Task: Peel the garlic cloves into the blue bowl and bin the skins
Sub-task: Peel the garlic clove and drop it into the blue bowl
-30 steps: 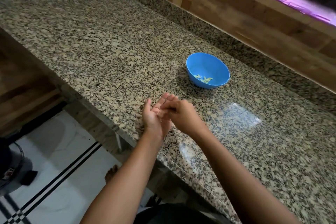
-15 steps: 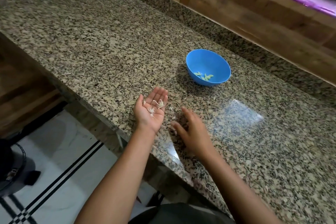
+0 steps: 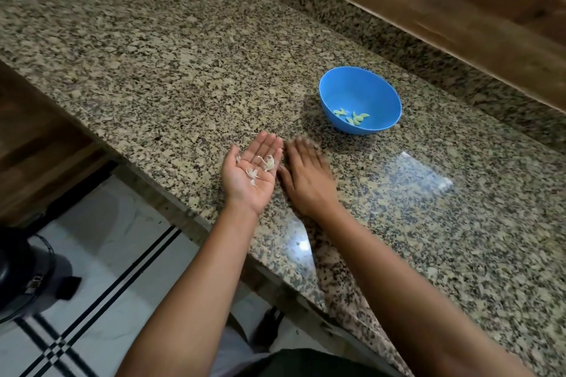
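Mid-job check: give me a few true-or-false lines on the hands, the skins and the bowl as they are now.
The left hand lies palm up with skins on it. True.
The right hand grips a clove. False: it is palm down, fingers straight, holding nothing.
The bowl holds peeled cloves. True.
The bowl stands between the hands. False: it stands beyond them, farther back on the counter.

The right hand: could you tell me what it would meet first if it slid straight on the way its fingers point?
Probably nothing nearby: the right hand points beside the blue bowl, not at it, over counter; blur leaves this unsure.
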A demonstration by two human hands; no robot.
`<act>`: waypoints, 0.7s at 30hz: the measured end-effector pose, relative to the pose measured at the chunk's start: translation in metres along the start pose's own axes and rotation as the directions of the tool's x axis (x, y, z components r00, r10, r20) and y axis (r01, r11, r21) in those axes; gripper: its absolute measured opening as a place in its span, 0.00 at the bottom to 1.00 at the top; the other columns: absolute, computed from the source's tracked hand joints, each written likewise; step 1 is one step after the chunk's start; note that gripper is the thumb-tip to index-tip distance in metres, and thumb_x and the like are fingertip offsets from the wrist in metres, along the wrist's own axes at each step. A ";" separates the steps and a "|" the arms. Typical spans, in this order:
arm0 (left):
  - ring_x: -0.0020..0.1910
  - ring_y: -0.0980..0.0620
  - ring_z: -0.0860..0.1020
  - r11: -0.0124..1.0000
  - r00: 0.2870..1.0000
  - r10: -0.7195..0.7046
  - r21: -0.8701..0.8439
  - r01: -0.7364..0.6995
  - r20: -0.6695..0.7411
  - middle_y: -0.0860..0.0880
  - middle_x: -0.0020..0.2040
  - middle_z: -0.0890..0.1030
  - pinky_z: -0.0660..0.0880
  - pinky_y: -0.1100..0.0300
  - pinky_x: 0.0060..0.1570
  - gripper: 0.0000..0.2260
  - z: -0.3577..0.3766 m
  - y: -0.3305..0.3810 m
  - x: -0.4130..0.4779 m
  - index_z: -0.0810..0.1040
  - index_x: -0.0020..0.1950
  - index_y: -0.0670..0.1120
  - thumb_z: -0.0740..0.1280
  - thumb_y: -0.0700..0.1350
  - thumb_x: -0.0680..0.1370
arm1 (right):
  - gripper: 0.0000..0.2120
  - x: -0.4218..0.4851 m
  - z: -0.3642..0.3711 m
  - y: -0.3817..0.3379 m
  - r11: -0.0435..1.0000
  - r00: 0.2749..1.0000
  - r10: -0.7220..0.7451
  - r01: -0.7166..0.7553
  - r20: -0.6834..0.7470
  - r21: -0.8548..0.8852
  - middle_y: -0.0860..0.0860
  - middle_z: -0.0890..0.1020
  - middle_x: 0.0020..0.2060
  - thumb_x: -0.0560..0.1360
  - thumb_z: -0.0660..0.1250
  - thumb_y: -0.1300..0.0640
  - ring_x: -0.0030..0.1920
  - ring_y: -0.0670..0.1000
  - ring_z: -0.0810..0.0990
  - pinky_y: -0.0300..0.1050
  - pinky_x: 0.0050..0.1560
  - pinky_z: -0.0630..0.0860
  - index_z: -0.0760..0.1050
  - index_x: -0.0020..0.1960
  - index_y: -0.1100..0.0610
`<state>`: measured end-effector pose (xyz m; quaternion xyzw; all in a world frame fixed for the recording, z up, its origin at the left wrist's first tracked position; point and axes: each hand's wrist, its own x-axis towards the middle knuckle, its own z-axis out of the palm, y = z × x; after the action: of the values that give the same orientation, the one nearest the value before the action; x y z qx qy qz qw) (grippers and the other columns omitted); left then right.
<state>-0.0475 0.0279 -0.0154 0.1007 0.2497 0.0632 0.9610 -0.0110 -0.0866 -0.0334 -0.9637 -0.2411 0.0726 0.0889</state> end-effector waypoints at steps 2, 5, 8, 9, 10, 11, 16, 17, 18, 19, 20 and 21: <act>0.59 0.41 0.78 1.000 1.000 0.002 -0.007 -0.002 0.002 0.36 0.55 0.80 0.74 0.51 0.59 0.25 0.000 0.000 -0.001 0.75 0.57 0.34 0.50 0.53 0.82 | 0.26 -0.010 0.001 -0.002 0.992 0.996 -0.079 0.083 -0.038 0.100 0.55 0.57 0.75 0.81 0.47 0.44 0.76 0.54 0.52 0.51 0.75 0.49 0.55 0.76 0.55; 0.60 0.41 0.77 1.000 1.000 0.005 -0.007 -0.005 0.003 0.36 0.54 0.80 0.73 0.50 0.62 0.24 0.000 -0.002 -0.005 0.76 0.56 0.34 0.50 0.53 0.82 | 0.23 -0.035 -0.001 -0.003 0.968 0.990 -0.121 0.135 -0.077 0.213 0.54 0.67 0.71 0.80 0.51 0.48 0.72 0.55 0.62 0.51 0.73 0.58 0.65 0.72 0.56; 0.60 0.41 0.77 1.000 1.000 0.010 -0.004 -0.010 0.000 0.36 0.54 0.80 0.72 0.50 0.63 0.24 -0.001 -0.006 -0.012 0.76 0.58 0.34 0.51 0.53 0.82 | 0.19 -0.056 -0.007 0.003 0.958 0.986 -0.142 0.159 -0.087 0.238 0.53 0.73 0.67 0.78 0.61 0.61 0.67 0.53 0.68 0.41 0.69 0.58 0.69 0.68 0.58; 0.60 0.41 0.78 1.000 1.000 0.011 -0.002 -0.011 -0.002 0.36 0.53 0.81 0.72 0.50 0.63 0.24 -0.002 -0.007 -0.014 0.76 0.58 0.34 0.52 0.53 0.82 | 0.18 -0.061 -0.009 0.005 0.956 0.984 -0.143 0.166 -0.107 0.243 0.54 0.75 0.64 0.76 0.63 0.64 0.64 0.54 0.71 0.41 0.68 0.62 0.72 0.66 0.59; 0.59 0.41 0.78 1.000 1.000 0.011 -0.002 -0.011 -0.006 0.37 0.52 0.81 0.73 0.50 0.62 0.24 -0.002 -0.008 -0.015 0.76 0.58 0.34 0.52 0.53 0.82 | 0.17 -0.064 -0.011 0.006 0.955 0.981 -0.147 0.173 -0.123 0.239 0.54 0.78 0.61 0.75 0.64 0.64 0.60 0.54 0.73 0.41 0.65 0.66 0.75 0.63 0.60; 0.58 0.41 0.78 1.000 1.000 0.013 0.001 -0.013 -0.013 0.37 0.52 0.81 0.73 0.50 0.62 0.24 -0.003 -0.009 -0.016 0.76 0.57 0.35 0.51 0.53 0.82 | 0.15 -0.066 -0.012 0.008 0.957 0.979 -0.155 0.183 -0.134 0.226 0.54 0.79 0.58 0.74 0.65 0.64 0.58 0.54 0.74 0.42 0.63 0.69 0.77 0.60 0.60; 0.57 0.41 0.78 1.000 1.000 0.009 0.011 -0.009 -0.021 0.37 0.53 0.80 0.74 0.51 0.60 0.25 -0.006 -0.014 -0.019 0.76 0.56 0.36 0.50 0.54 0.82 | 0.10 -0.069 -0.016 0.008 0.958 0.964 -0.192 0.224 -0.182 0.180 0.55 0.82 0.49 0.73 0.66 0.66 0.50 0.54 0.77 0.43 0.56 0.73 0.81 0.53 0.61; 0.57 0.41 0.79 1.000 1.000 0.009 0.008 -0.009 -0.023 0.37 0.53 0.80 0.74 0.51 0.60 0.25 -0.007 -0.015 -0.019 0.76 0.56 0.36 0.50 0.54 0.82 | 0.10 -0.069 -0.017 0.006 0.957 0.964 -0.192 0.226 -0.186 0.182 0.55 0.82 0.49 0.74 0.66 0.66 0.50 0.54 0.77 0.44 0.56 0.73 0.81 0.53 0.61; 0.55 0.41 0.79 1.000 1.000 0.010 0.008 -0.010 -0.025 0.37 0.53 0.80 0.74 0.51 0.60 0.25 -0.008 -0.016 -0.020 0.76 0.56 0.36 0.50 0.54 0.82 | 0.09 -0.069 -0.018 0.005 0.957 0.966 -0.183 0.218 -0.182 0.192 0.55 0.82 0.49 0.75 0.65 0.66 0.50 0.54 0.77 0.44 0.57 0.74 0.81 0.53 0.61; 0.54 0.41 0.79 1.000 1.000 0.010 0.010 -0.010 -0.026 0.37 0.53 0.80 0.74 0.51 0.60 0.25 -0.008 -0.016 -0.020 0.76 0.56 0.36 0.50 0.54 0.82 | 0.09 -0.068 -0.018 0.003 0.957 0.972 -0.161 0.196 -0.171 0.214 0.54 0.82 0.49 0.75 0.65 0.65 0.50 0.53 0.76 0.43 0.57 0.73 0.81 0.53 0.61; 0.54 0.42 0.79 1.000 1.000 0.009 0.013 -0.009 -0.026 0.37 0.53 0.80 0.73 0.51 0.60 0.25 -0.009 -0.017 -0.021 0.76 0.56 0.36 0.50 0.54 0.82 | 0.09 -0.067 -0.020 0.002 0.955 0.979 -0.119 0.158 -0.163 0.251 0.53 0.81 0.49 0.75 0.65 0.64 0.50 0.52 0.76 0.40 0.56 0.72 0.81 0.53 0.61; 0.54 0.42 0.79 1.000 1.000 0.009 0.017 -0.008 -0.026 0.38 0.53 0.80 0.73 0.51 0.61 0.25 -0.009 -0.018 -0.022 0.76 0.56 0.36 0.50 0.54 0.82 | 0.08 -0.065 -0.022 0.000 0.946 0.986 -0.051 0.098 -0.157 0.309 0.52 0.81 0.48 0.75 0.65 0.63 0.49 0.50 0.77 0.38 0.55 0.72 0.81 0.53 0.60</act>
<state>-0.0700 0.0079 -0.0172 0.1090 0.2624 0.0665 0.9565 -0.0640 -0.1210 -0.0058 -0.9300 -0.2553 0.0357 0.2621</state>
